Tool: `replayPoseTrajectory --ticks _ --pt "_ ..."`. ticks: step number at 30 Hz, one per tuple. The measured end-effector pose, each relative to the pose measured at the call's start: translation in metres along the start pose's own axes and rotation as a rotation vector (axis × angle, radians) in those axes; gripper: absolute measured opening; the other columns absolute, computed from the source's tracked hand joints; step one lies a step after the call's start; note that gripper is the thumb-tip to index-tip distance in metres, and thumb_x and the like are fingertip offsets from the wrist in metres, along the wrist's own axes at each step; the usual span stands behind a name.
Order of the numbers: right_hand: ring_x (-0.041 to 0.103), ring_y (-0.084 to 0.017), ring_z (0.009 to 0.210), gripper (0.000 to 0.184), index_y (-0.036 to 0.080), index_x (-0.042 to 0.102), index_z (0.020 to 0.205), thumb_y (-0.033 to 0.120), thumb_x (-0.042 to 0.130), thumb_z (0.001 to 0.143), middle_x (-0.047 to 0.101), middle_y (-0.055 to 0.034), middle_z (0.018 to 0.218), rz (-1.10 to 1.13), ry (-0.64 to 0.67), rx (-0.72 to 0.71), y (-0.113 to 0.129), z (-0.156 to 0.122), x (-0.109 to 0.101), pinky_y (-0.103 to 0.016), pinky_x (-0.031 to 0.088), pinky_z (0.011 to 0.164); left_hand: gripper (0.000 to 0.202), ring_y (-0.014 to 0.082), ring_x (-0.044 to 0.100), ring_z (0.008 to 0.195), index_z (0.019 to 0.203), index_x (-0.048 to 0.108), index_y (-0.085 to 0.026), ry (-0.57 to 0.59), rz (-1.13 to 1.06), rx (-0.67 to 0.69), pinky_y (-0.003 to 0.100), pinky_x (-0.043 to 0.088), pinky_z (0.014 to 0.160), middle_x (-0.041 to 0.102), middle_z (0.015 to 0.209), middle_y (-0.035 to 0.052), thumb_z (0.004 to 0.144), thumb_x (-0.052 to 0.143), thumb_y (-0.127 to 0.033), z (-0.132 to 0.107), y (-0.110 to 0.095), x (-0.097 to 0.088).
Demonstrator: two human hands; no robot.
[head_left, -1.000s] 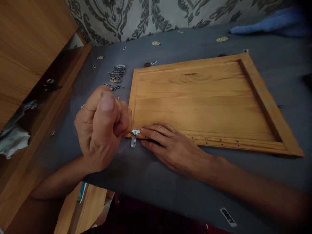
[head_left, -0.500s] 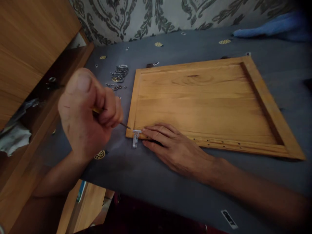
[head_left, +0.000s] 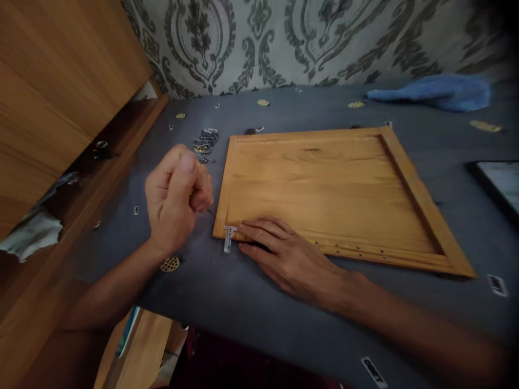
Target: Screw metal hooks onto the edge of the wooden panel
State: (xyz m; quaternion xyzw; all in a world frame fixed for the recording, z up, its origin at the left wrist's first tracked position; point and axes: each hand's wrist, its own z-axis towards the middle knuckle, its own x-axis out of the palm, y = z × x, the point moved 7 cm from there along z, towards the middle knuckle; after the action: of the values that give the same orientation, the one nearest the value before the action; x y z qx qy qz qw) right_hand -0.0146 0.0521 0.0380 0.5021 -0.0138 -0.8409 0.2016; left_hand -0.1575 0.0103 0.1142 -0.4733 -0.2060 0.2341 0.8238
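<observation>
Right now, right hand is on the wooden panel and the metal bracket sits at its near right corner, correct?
Wrong corner: head view shows the metal bracket at the near left corner of the wooden panel. The right hand is on it.

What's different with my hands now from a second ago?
Your left hand drew the thin tool leftward, away from the metal fitting, without letting go. Your right hand stayed on the wooden panel beside the fitting, which kept its place on the panel's edge.

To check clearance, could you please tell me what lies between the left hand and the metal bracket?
In the head view, a thin tool shaft and the wooden panel's corner.
</observation>
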Motion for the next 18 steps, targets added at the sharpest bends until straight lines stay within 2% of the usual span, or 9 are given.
replayPoseTrajectory --ticks 2,5,10,12,15,18 --pt "0.057 -0.024 0.120 0.024 0.014 0.067 0.110 0.013 0.047 0.096 0.066 -0.0131 0.125 0.012 0.000 -0.009 0.001 0.000 -0.001 -0.048 0.051 0.100 0.043 0.0061 0.028 0.037 0.062 0.038 -0.020 0.041 0.032 -0.013 0.022 0.023 0.036 0.029 0.045 -0.0073 0.091 0.057 -0.046 -0.001 0.010 -0.002" --pt "0.057 -0.023 0.120 0.024 0.014 0.066 0.111 0.012 0.047 0.095 0.066 -0.0133 0.124 0.023 -0.003 -0.036 0.003 0.001 -0.002 -0.047 0.049 0.102 0.038 0.0062 0.033 0.041 0.067 0.043 -0.019 0.102 0.073 -0.062 0.021 0.028 0.040 0.034 0.049 -0.0069 0.094 0.052 -0.044 -0.001 0.025 -0.004" --pt "0.059 -0.022 0.116 0.026 0.017 0.064 0.114 0.012 0.048 0.094 0.067 -0.0113 0.124 0.033 -0.062 -0.049 0.008 0.001 -0.009 -0.046 0.049 0.100 0.041 0.0051 0.030 0.041 0.071 0.039 -0.019 0.141 0.105 -0.038 0.018 0.027 0.039 0.030 0.052 -0.0084 0.096 0.045 -0.051 -0.002 0.031 -0.004" --pt "0.060 -0.022 0.114 0.028 0.018 0.063 0.116 0.011 0.050 0.093 0.068 -0.0100 0.121 0.067 -0.117 -0.031 0.008 0.000 -0.013 -0.045 0.049 0.099 0.042 0.0046 0.031 0.042 0.074 0.044 -0.017 0.163 0.140 -0.025 0.017 0.029 0.040 0.032 0.054 -0.0083 0.097 0.042 -0.052 -0.003 0.034 -0.004" --pt "0.062 -0.022 0.108 0.030 0.021 0.061 0.119 0.013 0.051 0.093 0.070 -0.0088 0.115 0.063 -0.189 0.023 0.002 -0.003 -0.017 -0.044 0.051 0.095 0.037 0.0055 0.045 0.050 0.092 0.056 -0.012 0.225 0.246 -0.012 0.019 0.041 0.047 0.051 0.067 -0.0036 0.098 0.047 -0.047 -0.005 0.043 -0.002" --pt "0.064 -0.022 0.103 0.036 0.022 0.054 0.131 0.020 0.050 0.096 0.069 -0.0104 0.111 0.065 -0.276 0.146 -0.012 -0.009 -0.020 -0.043 0.053 0.090 0.031 0.0127 0.061 0.077 0.107 0.059 -0.012 0.345 0.411 0.010 0.029 0.055 0.069 0.063 0.094 0.0046 0.095 0.055 -0.041 -0.009 0.055 0.005"
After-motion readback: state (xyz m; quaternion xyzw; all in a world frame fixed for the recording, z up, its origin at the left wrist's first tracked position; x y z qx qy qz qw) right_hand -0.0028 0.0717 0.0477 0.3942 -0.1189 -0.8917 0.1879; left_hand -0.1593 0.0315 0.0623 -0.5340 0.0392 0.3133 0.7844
